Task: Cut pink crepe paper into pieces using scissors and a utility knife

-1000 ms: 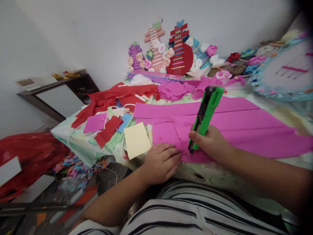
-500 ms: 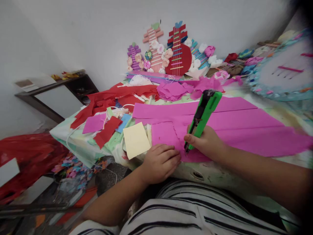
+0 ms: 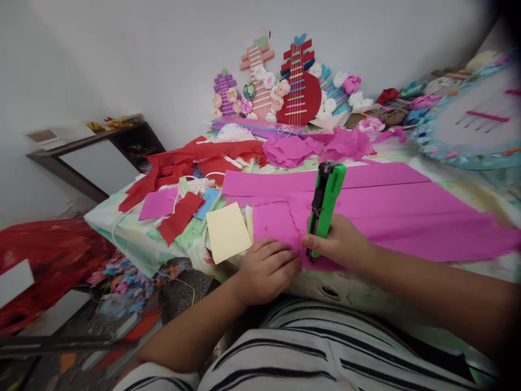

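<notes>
A green and black box cutter (image 3: 329, 203) stands nearly upright in my right hand (image 3: 340, 239), its lower end down at the magenta paper. My left hand (image 3: 268, 271) rests flat over the near edge of a small magenta piece (image 3: 274, 217), fingers spread on it. This piece has a ragged right edge and lies on the larger magenta sheet (image 3: 411, 217). Left of it is a pale yellow paper square (image 3: 228, 232). The tip of the cutter is partly hidden by my thumb and fingers.
Red paper scraps (image 3: 179, 168) and crumpled magenta paper (image 3: 291, 151) lie farther back. Decorated paper guitars (image 3: 301, 92) lean on the wall. A round blue-rimmed craft piece (image 3: 468, 125) stands right. A dark cabinet (image 3: 97, 157) is at left, with paper bits (image 3: 126, 282) on the floor.
My right hand has shifted slightly left with the box cutter, which now stands more upright and lower. My left hand stays in place.
</notes>
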